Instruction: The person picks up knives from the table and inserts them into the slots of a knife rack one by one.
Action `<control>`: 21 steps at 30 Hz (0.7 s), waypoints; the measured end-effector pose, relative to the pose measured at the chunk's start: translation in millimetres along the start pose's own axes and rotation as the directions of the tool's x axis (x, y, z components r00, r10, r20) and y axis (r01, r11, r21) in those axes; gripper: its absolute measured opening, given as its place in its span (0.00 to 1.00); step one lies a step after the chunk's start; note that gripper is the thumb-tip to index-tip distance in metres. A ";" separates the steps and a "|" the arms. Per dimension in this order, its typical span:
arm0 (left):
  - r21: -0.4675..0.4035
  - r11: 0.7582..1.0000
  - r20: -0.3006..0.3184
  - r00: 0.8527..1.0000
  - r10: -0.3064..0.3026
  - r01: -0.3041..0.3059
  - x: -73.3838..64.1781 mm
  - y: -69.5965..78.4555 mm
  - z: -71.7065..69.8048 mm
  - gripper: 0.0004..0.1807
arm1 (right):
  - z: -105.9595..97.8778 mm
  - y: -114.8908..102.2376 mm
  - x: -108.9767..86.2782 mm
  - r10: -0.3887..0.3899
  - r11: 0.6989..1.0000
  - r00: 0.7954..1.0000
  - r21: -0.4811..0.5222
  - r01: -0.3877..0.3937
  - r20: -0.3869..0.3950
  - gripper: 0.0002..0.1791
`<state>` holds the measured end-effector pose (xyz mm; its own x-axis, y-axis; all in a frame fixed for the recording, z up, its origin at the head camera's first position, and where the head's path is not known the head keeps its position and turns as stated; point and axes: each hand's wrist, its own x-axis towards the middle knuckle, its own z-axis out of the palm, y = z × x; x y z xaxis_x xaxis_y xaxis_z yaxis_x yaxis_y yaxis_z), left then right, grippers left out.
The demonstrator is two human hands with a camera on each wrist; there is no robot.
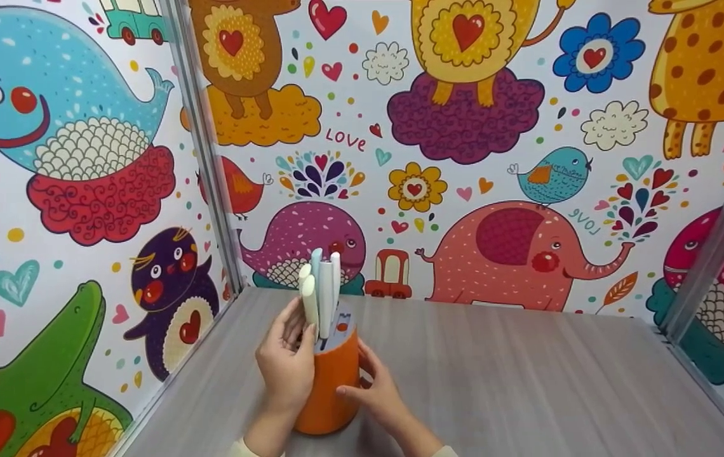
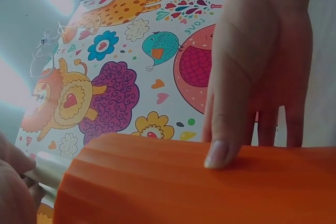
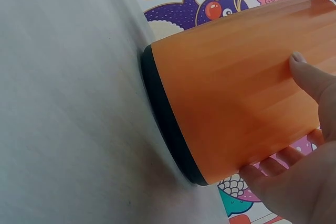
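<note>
An orange knife block (image 1: 330, 387) stands upright on the table, with several pale knife handles rising from its grey slotted top. My left hand (image 1: 289, 352) is at the left side of the top, its thumb and fingers around a cream-coloured knife (image 1: 310, 304). In the left wrist view, the left fingers close on a pale handle (image 2: 50, 170) at the lower left. My right hand (image 1: 378, 387) holds the block's right side. The right wrist view shows the right thumb lying along the orange wall and the other fingers curling under its far side.
A grey wood-grain table (image 1: 495, 381) extends to the right of the block. Printed cartoon panels (image 1: 362, 178) wall in the back and sides, joined by metal corner strips (image 1: 206, 146). The block has a dark base (image 3: 170, 121).
</note>
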<state>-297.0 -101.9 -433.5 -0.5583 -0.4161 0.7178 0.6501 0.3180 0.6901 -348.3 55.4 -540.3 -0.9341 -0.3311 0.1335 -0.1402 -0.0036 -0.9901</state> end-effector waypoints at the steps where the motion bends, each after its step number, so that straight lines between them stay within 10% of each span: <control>1: 0.007 1.000 0.001 1.000 0.008 -0.008 -0.7 -0.4 0.2 0.28 | -0.1 -0.8 -0.5 0.003 1.000 1.000 0.001 -0.003 0.000 0.52; 12: 0.124 0.988 0.033 0.996 0.085 -0.089 -16.3 8.2 6.7 0.29 | -3.9 0.5 -5.4 -0.047 0.999 0.999 0.006 0.047 0.005 0.49; 16: 0.181 0.972 0.133 0.983 0.129 -0.152 -31.5 13.3 14.1 0.27 | -16.4 5.7 -3.0 -0.079 0.997 0.996 -0.008 0.080 0.038 0.47; 18: 0.154 0.980 0.234 0.968 0.087 -0.126 -42.6 14.2 25.8 0.24 | -32.0 9.6 -0.3 -0.124 0.992 0.990 -0.012 0.125 0.065 0.41; 21: 0.115 0.991 0.418 0.908 0.009 -0.062 -60.2 14.1 57.5 0.16 | -67.9 14.7 2.6 -0.237 0.969 0.969 -0.052 0.241 0.076 0.33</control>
